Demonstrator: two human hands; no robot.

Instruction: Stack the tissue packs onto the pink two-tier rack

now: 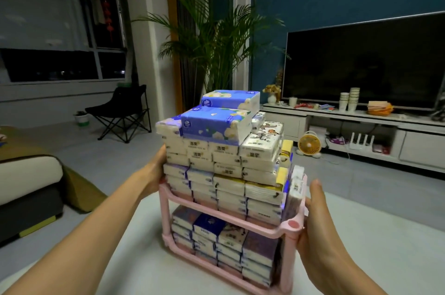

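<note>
A pink two-tier rack (292, 224) stands in front of me on a white surface. Both tiers are packed with tissue packs, and the lower tier (216, 241) is filled to its rim. The pile on the upper tier (228, 188) rises well above the frame. Two large blue floral packs (214, 123) lie on top. My left hand (157, 169) holds the rack's upper left end, its fingers hidden behind the packs. My right hand (317, 217) grips the right end at the corner post, thumb pointing up beside an upright pack.
A sofa (29, 181) stands at the left. A TV (366, 63) on a white console (361, 126) with paper cups fills the right. An orange fan (309, 144) sits on the floor. A black folding chair (122, 111) and a tall plant (216, 41) stand behind.
</note>
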